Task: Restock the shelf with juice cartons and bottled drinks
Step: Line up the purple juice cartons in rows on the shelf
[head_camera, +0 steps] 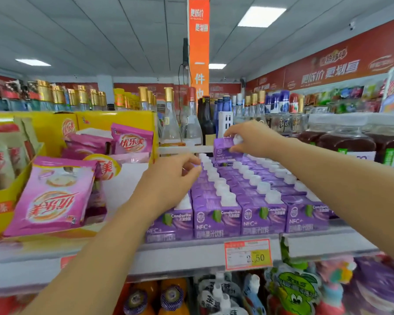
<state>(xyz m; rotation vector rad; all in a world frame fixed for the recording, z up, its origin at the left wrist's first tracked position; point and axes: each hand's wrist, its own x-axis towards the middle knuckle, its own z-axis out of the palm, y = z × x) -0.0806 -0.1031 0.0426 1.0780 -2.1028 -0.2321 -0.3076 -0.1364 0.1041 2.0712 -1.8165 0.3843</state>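
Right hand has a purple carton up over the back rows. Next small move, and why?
Likely lower the carton straight down into the back of its row. The right hand pinches it by the top, raised above the other cartons, not yet seated. The left hand touches the left rows, seemingly steadying them. Any slot beneath is hidden.

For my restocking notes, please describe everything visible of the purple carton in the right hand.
The purple carton is a cardboard-looking box with a white cap on top and white print on its front. It is tilted a little, at the back of the rows of like cartons. The right hand grips its top; whether it rests on them is unclear.
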